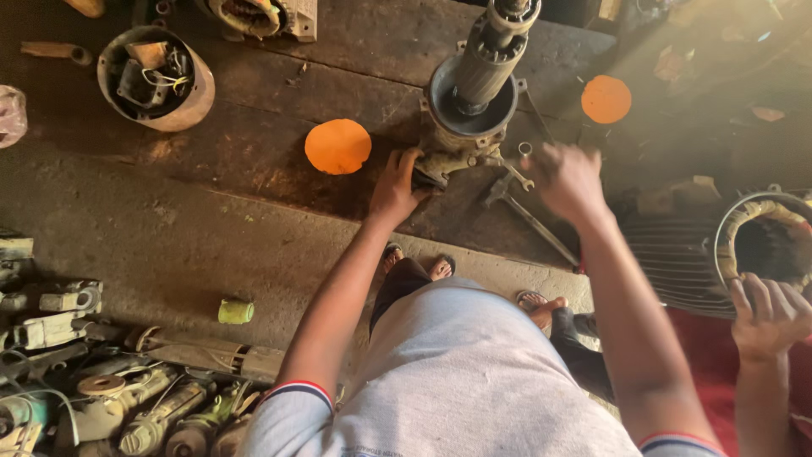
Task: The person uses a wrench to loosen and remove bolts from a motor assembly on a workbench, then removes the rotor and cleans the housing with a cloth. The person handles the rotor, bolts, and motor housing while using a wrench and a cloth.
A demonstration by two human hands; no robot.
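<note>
Dark, oil-stained wooden planks (254, 127) serve as the work surface. At their far edge, a grey metal motor end-housing with an upright rotor shaft (474, 89) is steadied: its lower bracket is gripped by the left hand (396, 182). Just right of the housing, the right hand (568, 178) is seen blurred above a metal spanner (529, 216); its grasp cannot be told. Left of the housing lies an orange paper disc (337, 145).

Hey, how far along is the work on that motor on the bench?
Done: the motor is already open, its shaft sticking up bare. In hand: the left hand grips the bracket at its base; the right hand, blurred, is above a spanner. Left: the motor is not closed, and loose parts lie around.
</note>
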